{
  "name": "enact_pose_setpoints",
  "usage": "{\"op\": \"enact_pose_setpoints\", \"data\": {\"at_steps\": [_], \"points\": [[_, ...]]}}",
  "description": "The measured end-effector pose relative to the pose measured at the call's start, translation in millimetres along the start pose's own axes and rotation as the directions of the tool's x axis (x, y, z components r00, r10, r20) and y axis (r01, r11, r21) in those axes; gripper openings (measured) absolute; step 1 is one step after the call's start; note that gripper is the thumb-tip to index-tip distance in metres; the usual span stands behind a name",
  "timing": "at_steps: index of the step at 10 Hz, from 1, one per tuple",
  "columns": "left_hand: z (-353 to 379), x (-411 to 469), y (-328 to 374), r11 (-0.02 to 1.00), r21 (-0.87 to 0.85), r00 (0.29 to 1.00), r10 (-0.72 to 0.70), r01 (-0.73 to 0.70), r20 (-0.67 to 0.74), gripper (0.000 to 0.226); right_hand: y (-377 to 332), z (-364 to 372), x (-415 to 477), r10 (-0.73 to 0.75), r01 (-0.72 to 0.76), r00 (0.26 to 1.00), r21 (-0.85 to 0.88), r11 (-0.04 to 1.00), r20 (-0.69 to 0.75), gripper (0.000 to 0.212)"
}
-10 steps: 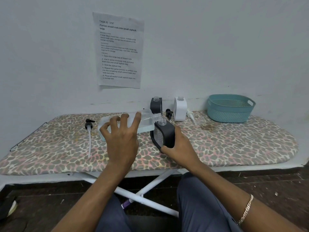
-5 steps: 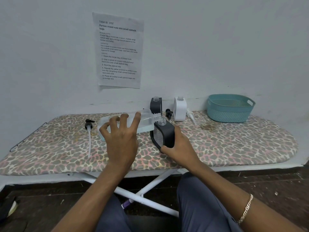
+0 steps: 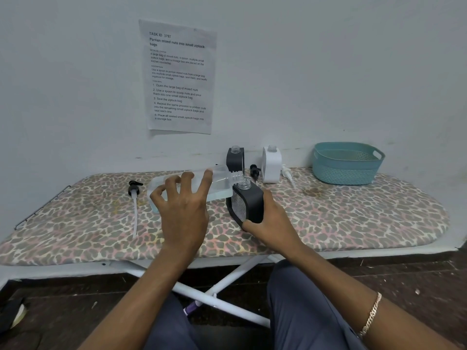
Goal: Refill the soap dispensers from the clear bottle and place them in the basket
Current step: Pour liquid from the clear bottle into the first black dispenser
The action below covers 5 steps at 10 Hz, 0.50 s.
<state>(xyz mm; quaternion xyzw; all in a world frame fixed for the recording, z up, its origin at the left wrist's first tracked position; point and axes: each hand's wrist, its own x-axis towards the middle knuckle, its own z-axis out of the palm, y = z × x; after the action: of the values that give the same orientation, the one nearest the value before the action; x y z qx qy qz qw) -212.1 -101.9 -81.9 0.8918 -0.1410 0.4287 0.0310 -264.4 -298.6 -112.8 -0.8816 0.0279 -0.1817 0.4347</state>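
My left hand [image 3: 183, 210] grips the clear bottle [image 3: 219, 184], which lies almost level with its threaded mouth over the open neck of a black soap dispenser [image 3: 249, 202]. Pale liquid fills the bottle's lower side. My right hand [image 3: 269, 224] holds that dispenser from the right, tilted on the ironing board [image 3: 353, 215]. A second black dispenser [image 3: 235, 159] and a white dispenser [image 3: 272, 164] stand uncapped by the wall. The teal basket [image 3: 346, 164] sits at the far right and looks empty.
A black pump head with a long tube [image 3: 134, 198] lies at the left of the board. Another black pump [image 3: 254, 171] and a white pump [image 3: 287, 173] lie beside the white dispenser. A printed sheet [image 3: 179, 77] hangs on the wall.
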Motion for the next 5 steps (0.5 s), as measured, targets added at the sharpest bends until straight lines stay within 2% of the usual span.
{"op": "enact_pose_setpoints", "data": {"at_steps": [5], "points": [[-1.1,0.7,1.9,1.0,-0.01,1.0,-0.001,0.001,0.009,0.081,-0.1,-0.4,0.3,-0.005,0.005,1.0,0.0,1.0,-0.004,0.06]]}}
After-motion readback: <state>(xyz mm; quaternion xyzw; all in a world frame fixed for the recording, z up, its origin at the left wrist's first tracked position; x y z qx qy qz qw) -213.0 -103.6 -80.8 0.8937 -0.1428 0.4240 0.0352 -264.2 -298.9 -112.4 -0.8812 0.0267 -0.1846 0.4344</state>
